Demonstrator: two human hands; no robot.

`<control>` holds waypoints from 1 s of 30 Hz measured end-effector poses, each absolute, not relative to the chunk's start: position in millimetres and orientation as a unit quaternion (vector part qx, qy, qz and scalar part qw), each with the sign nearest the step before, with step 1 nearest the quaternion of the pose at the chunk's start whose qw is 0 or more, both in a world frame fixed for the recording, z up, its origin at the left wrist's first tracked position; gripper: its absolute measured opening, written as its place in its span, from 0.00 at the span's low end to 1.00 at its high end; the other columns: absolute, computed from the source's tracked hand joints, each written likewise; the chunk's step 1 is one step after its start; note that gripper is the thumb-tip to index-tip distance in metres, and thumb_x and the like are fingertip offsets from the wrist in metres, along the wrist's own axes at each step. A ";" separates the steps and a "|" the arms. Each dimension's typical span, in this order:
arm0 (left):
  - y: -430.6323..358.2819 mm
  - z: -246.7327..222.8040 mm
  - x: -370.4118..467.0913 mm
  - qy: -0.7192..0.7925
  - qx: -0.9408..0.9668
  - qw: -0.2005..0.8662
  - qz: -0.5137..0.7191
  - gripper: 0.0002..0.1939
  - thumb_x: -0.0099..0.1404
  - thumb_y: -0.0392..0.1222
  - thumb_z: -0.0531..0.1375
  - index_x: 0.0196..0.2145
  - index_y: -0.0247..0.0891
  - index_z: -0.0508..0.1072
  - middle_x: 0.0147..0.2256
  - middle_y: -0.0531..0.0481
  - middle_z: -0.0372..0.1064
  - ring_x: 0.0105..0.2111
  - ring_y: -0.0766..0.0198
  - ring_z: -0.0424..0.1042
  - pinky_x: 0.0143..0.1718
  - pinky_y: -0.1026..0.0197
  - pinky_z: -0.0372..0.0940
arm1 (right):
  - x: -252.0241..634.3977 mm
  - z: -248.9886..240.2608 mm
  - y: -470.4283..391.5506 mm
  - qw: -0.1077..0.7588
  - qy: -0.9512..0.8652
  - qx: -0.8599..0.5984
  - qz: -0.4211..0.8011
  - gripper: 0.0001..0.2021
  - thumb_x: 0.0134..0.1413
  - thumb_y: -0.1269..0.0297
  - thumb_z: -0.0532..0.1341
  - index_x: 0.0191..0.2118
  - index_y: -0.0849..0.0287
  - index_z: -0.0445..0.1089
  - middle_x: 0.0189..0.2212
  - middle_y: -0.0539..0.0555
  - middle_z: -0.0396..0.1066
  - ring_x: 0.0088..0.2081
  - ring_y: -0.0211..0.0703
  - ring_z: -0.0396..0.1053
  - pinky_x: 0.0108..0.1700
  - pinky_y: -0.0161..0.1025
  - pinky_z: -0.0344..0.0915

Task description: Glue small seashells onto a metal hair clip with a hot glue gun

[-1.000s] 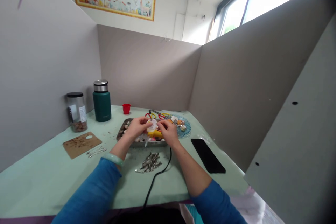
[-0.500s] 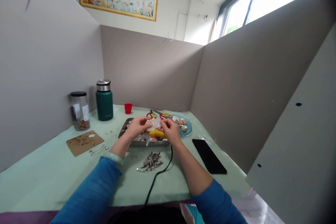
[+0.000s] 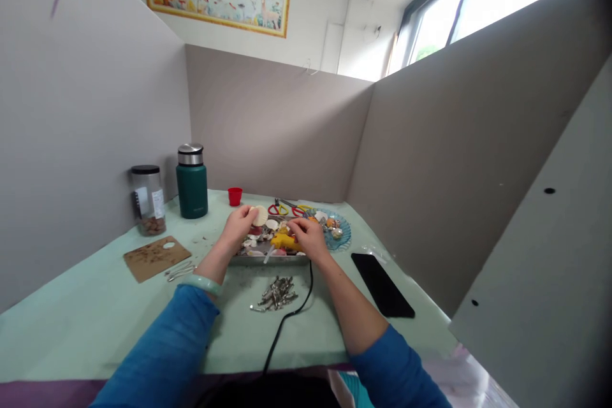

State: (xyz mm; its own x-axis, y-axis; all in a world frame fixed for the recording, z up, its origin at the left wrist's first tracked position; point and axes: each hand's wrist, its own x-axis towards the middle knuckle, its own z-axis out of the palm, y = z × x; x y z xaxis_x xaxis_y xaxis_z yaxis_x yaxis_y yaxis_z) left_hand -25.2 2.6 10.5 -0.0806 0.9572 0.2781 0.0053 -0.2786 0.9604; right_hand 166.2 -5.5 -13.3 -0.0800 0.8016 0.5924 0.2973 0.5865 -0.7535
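Observation:
My left hand (image 3: 239, 226) pinches a cream-coloured round flat piece (image 3: 259, 216) with a ridged look, above the left part of a metal tray (image 3: 272, 261). My right hand (image 3: 306, 234) is over the tray's right part, its thumb and fingertips pressed together; what is between them is too small to make out. Just beneath those fingers lies a yellow glue gun (image 3: 285, 241) with a pale nozzle, its black cord (image 3: 296, 311) running toward me. Around it in the tray are several small white and pink pieces (image 3: 251, 241).
A heap of metal clips (image 3: 277, 294) lies in front of the tray. Behind are red-handled pliers (image 3: 278, 209) and a blue glass plate (image 3: 340, 242) of ornaments. A black phone (image 3: 382, 285) lies right; a green flask (image 3: 192, 191), jar (image 3: 148, 204) and cardboard piece (image 3: 155, 258) stand or lie left.
My hands have parted: the left has moved left with the cream round piece, and the right has shifted slightly left and down. More of the tray now shows between them.

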 end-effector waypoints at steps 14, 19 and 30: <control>-5.4 10.5 -17.1 0.450 0.625 0.386 0.507 0.18 0.50 0.36 0.62 0.40 0.34 0.65 0.18 0.58 0.62 0.14 0.71 0.58 0.13 0.70 0.51 | 166.0 -13.9 -9.1 0.574 -0.710 -0.332 0.238 0.10 0.52 0.62 0.58 0.35 0.58 0.76 0.29 0.52 0.72 0.19 0.32 0.62 0.25 0.32 0.62; -6.2 11.4 -17.4 0.412 0.665 0.378 0.495 0.12 0.52 0.42 0.61 0.34 0.34 0.69 0.19 0.56 0.63 0.17 0.70 0.61 0.15 0.70 0.53 | 164.6 -14.9 -9.4 0.570 -0.692 -0.351 0.271 0.08 0.49 0.63 0.61 0.33 0.58 0.76 0.28 0.51 0.73 0.19 0.33 0.63 0.24 0.32 0.62; -5.8 9.2 -12.3 0.365 0.696 0.297 0.543 0.13 0.52 0.42 0.60 0.35 0.35 0.77 0.37 0.45 0.75 0.38 0.58 0.73 0.40 0.59 0.67 | 164.3 -11.1 -13.7 0.626 -0.658 -0.351 0.229 0.09 0.49 0.61 0.61 0.33 0.58 0.76 0.25 0.50 0.72 0.19 0.33 0.63 0.24 0.32 0.63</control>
